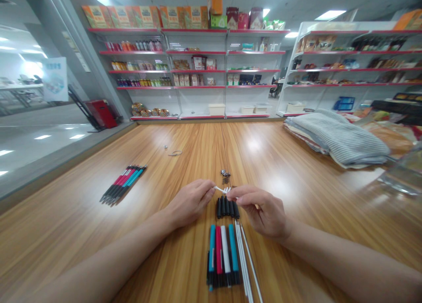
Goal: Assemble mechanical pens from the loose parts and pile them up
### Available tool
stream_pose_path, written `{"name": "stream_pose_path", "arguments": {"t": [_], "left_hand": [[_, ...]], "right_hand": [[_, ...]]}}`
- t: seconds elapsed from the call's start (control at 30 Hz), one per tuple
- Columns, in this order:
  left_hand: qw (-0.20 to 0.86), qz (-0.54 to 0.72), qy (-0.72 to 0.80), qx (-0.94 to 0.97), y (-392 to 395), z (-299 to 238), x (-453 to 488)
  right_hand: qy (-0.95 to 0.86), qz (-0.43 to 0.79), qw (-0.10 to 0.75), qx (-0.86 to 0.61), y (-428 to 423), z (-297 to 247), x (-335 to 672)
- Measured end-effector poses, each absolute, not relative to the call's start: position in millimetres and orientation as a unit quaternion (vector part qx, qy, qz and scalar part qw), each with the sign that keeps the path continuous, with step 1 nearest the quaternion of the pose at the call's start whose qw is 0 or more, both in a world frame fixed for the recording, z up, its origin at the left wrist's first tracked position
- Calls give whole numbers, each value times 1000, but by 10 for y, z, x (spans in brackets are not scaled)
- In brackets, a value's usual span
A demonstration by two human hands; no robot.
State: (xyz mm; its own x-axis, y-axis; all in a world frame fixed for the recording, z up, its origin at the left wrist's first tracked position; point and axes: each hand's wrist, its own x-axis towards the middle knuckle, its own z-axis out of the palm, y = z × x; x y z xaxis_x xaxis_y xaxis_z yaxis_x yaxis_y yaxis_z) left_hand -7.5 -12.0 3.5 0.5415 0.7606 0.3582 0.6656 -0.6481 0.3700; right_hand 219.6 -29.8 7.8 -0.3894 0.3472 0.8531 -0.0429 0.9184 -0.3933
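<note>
My left hand [195, 201] is closed in a pinch on one end of a short, thin white plastic piece [220, 189]. At the other end of that piece are the pinched fingertips of my right hand [260, 208], which partly hide it. More small white pieces [227, 190] lie just behind the fingers. Below them sits a row of black grip sleeves [227, 207]. Nearer to me lie coloured pen barrels [219, 250] in blue, red and white with black ends. Beside these, several thin white ink refills [242, 254] stretch toward the table's front edge.
Small metal parts [225, 173] lie beyond my hands. At left is a group of pens [123, 183], with a wire ring [175, 153] farther back. Folded cloths [339, 136] and a clear container [404, 171] are on the right. Stocked shelves [198, 88] stand behind the wooden table [158, 250].
</note>
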Motion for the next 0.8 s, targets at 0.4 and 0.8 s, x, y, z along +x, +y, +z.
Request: {"name": "stream_pose_path", "arguments": {"t": [0.4, 0.8], "left_hand": [[114, 269, 372, 881, -131, 28, -101], [129, 233, 285, 921, -173, 100, -92]], "right_hand": [[-812, 200, 541, -89, -327, 59, 2203], [-788, 221, 562, -123, -380, 88, 2132]]}}
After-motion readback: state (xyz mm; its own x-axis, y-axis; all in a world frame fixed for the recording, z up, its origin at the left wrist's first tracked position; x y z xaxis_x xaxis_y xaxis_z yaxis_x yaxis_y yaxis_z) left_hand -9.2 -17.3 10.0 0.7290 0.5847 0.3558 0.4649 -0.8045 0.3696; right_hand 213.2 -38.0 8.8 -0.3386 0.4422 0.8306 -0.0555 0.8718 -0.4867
